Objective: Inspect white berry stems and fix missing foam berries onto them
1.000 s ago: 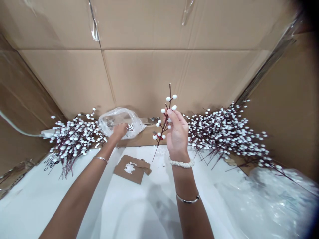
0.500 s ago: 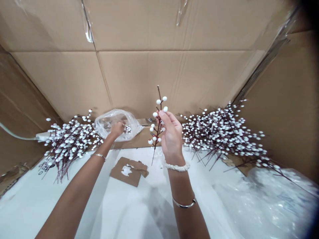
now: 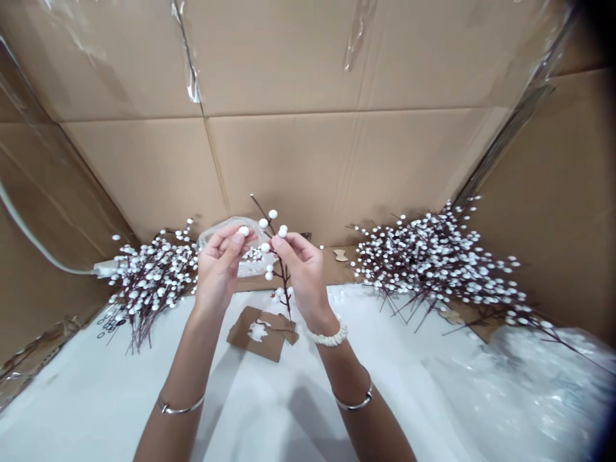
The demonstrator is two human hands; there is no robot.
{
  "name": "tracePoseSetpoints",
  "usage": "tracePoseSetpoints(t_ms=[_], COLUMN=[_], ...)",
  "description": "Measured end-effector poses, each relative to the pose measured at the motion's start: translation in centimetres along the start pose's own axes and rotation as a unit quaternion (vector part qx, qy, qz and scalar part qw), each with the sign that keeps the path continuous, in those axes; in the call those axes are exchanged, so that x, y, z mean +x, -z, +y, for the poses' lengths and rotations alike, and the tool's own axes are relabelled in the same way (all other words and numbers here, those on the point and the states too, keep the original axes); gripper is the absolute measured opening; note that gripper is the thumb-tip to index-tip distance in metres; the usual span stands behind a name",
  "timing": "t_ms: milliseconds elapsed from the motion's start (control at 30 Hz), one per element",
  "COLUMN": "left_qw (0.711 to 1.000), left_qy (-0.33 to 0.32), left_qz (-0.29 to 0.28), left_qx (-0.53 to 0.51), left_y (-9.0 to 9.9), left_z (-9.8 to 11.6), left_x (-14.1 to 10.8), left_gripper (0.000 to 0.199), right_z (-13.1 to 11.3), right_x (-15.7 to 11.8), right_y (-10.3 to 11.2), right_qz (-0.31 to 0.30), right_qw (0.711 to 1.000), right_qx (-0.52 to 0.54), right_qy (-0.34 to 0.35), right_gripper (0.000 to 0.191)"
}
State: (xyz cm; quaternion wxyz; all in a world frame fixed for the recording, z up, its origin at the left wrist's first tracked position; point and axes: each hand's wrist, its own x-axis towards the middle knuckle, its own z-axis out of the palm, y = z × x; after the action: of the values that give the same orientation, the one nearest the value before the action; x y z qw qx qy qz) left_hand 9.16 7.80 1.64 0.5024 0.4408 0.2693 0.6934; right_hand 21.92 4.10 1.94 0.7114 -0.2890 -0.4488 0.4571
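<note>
A berry stem point(image 3: 287, 296) is standing tilted between both hands, its tip leaning left and its base nearer the right hand point(image 3: 301, 276), whose fingers are pinching it. The left hand point(image 3: 219, 269) is pinching a white berry point(image 3: 244, 231) just beside it. Berry piles point(image 3: 154, 282) are lying on a white sheet point(image 3: 96, 398) before cardboard walls point(image 3: 308, 167).

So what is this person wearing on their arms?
Both arms are bare: no sleeves, no gloves on the left hand or right hand. The left forearm has a slim silver bangle; the right wrist has a chunky white bracelet, with another slim silver bangle above it.
</note>
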Motion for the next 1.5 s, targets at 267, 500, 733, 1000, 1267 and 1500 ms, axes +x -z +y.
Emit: tracePoseSetpoints(t_ms=[267, 500, 733, 1000, 1267, 1500], left_qw=[0.998, 0.999, 0.999, 0.998, 0.993, 0.991], left_qy=[0.036, 0.024, 0.006, -0.044, -0.087, -0.088], left_qz=[-0.037, -0.045, -0.045, -0.053, -0.053, -0.068], left_qx=[-0.036, -0.019, -0.014, 0.018, 0.067, 0.072], left_y=[-0.9, -1.4, -1.6, -1.1, -0.6, -0.3], left_z=[0.1, 0.1, 0.3, 0.0, -0.1, 0.2], left_x=[-1.2, -1.9, -2.1, -1.7, -1.2, -1.0], left_gripper=[0.030, 0.023, 0.021, 0.020, 0.023, 0.021], right_z=[0.2, -0.1, -0.3, -0.3, -0.1, -0.1], right_x=[-0.9, -0.8, -0.8, -0.9, -1.1, -0.9], right_y=[-0.4, -0.3, -0.4, -0.4, -0.4, -0.3], right_qz=[-0.004, 0.008, 0.022, 0.024, 0.006, 0.007], right_qw=[0.998, 0.996, 0.992, 0.990, 0.993, 0.992], right_qx=[-0.064, -0.084, -0.119, -0.134, -0.117, -0.121], right_qy=[0.017, 0.022, 0.040, 0.046, 0.029, 0.047], right_gripper=[0.021, 0.019, 0.018, 0.020, 0.023, 0.020])
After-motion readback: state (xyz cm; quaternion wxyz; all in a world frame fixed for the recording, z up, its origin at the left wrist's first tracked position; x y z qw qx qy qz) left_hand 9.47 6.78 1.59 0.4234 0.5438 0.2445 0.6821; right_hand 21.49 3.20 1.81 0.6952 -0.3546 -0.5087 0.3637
